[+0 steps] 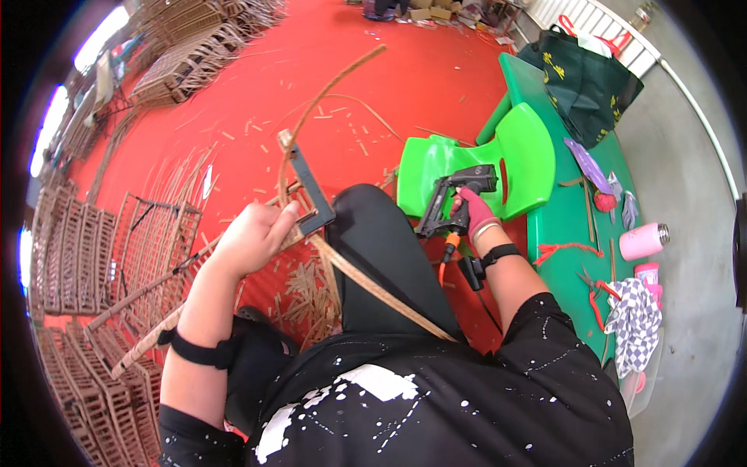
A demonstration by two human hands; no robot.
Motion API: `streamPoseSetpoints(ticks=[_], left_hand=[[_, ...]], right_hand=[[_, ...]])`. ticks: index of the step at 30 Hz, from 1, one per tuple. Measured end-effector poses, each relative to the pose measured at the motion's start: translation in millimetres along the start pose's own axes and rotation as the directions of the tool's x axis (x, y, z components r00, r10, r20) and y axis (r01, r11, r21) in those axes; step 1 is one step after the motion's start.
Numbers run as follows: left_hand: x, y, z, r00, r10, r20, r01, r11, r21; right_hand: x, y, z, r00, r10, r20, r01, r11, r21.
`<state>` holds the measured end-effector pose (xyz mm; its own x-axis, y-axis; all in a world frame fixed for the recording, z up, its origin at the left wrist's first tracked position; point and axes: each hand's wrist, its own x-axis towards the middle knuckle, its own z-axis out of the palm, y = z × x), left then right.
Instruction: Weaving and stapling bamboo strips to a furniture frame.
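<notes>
My left hand [253, 240] is closed round the end of a wooden frame piece [148, 342], whose long pole runs down to the lower left. At the same corner sits a dark grey angled piece [310, 185], close to my knee. A long, thin, bent wooden strip [331, 84] rises past it, and another strip [381, 292] crosses my thigh. My right hand [476, 212], in a pinkish-red glove, grips a black nail gun [455, 191] above the green chair's seat. An orange hose fitting [451, 247] hangs from the gun's handle.
A bright green chair [525, 159] stands beside a green table [564, 226]. On the table are a dark green bag [595, 86], a pink bottle [644, 241], red-handled pliers [597, 300] and a checkered cloth [634, 323]. Slatted wooden frames [66, 257] pile up on the left; scraps [299, 292] litter the red floor.
</notes>
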<state>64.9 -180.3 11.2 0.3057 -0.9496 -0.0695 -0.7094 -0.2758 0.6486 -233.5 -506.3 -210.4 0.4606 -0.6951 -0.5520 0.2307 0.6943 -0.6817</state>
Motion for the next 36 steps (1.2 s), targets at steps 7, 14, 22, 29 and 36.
streamPoseSetpoints(ticks=[7, 14, 22, 29, 36], left_hand=[[3, 10, 0, 1.0, 0.014, -0.022, -0.014, 1.0, 0.02], [5, 9, 1, 0.999, -0.035, -0.017, 0.035, 0.998, 0.044], [3, -11, 5, 0.974, 0.046, -0.221, -0.098, 0.969, -0.228], [3, -19, 1, 0.971, 0.046, -0.234, -0.153, 0.875, -0.459], [5, -21, -3, 0.987, 0.063, -0.147, -0.122, 0.889, -0.442]], right_hand=[[73, -19, -28, 0.963, -0.217, -0.157, 0.211, 0.976, -0.055], [49, -67, 11, 0.947, -0.321, 0.017, 0.298, 0.857, -0.421], [-118, -91, 93, 0.931, -0.218, 0.292, 0.361, 0.664, -0.655], [-243, -180, -32, 0.971, -0.088, 0.222, 0.22, -0.036, -0.975], [-338, -201, -132, 0.851, -0.215, -0.48, -0.5, -0.612, -0.612]])
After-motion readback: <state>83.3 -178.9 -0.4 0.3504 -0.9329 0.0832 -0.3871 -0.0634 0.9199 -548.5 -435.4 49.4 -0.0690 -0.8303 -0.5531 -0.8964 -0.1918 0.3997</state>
